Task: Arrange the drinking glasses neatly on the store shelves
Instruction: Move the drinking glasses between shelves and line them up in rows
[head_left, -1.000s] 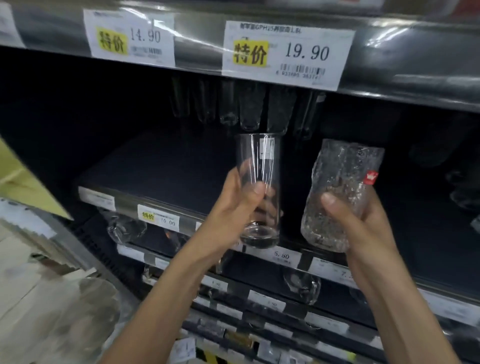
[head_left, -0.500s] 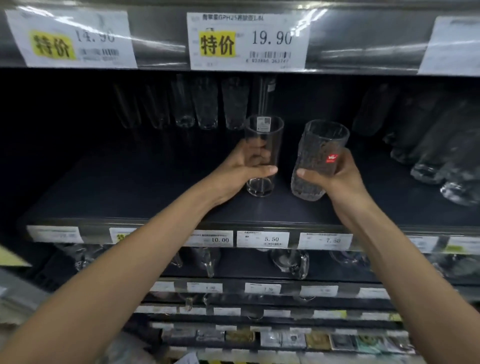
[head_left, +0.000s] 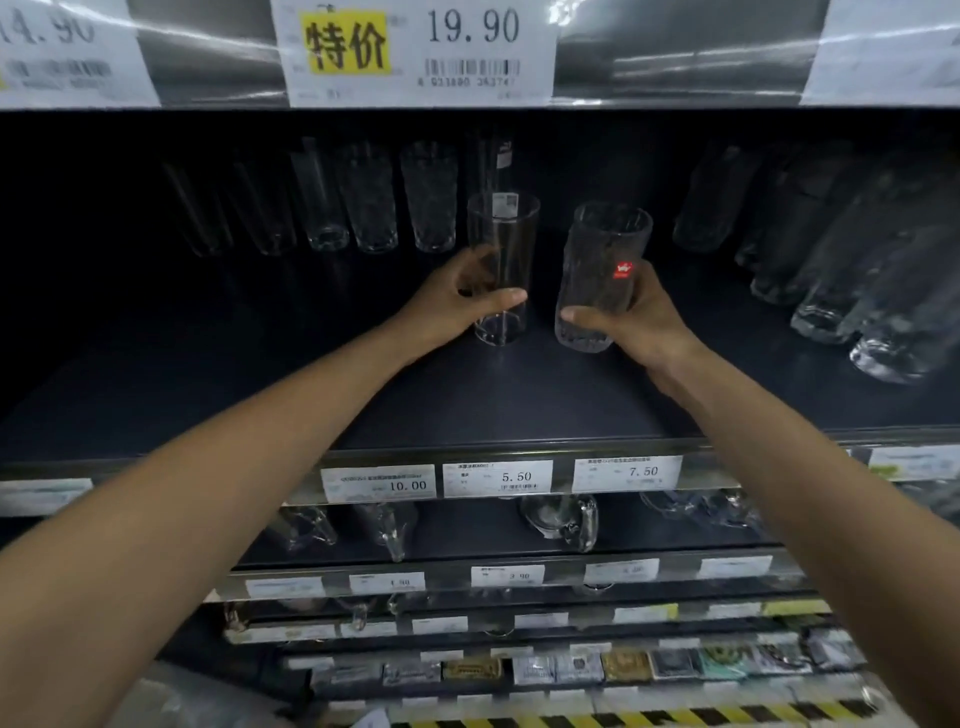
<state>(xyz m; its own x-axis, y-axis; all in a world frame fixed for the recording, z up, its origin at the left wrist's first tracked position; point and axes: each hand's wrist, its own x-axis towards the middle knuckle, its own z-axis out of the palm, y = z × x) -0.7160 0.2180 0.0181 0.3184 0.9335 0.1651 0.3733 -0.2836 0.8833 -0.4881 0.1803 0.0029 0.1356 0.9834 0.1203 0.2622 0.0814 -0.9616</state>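
Note:
My left hand (head_left: 457, 301) grips a tall smooth clear glass (head_left: 501, 244) near its lower half; the glass stands upright with its base at the dark shelf (head_left: 519, 395). My right hand (head_left: 631, 317) holds a textured clear glass (head_left: 602, 260) with a small red sticker, tilted slightly, its base on or just above the shelf. The two glasses stand side by side, a small gap between them. A row of tall glasses (head_left: 371, 202) stands behind them at the back of the shelf.
More glasses (head_left: 841, 270) crowd the shelf's right side. The upper shelf edge (head_left: 675, 57) carries price tags overhead. Price labels (head_left: 496, 478) line the front rail. Glass mugs (head_left: 561, 519) sit on the shelf below. Bare dark shelf lies left of my hands.
Both hands carried the glasses from in front of the shelf edge deeper in and down toward the shelf surface. The camera moved closer and centred on the shelf.

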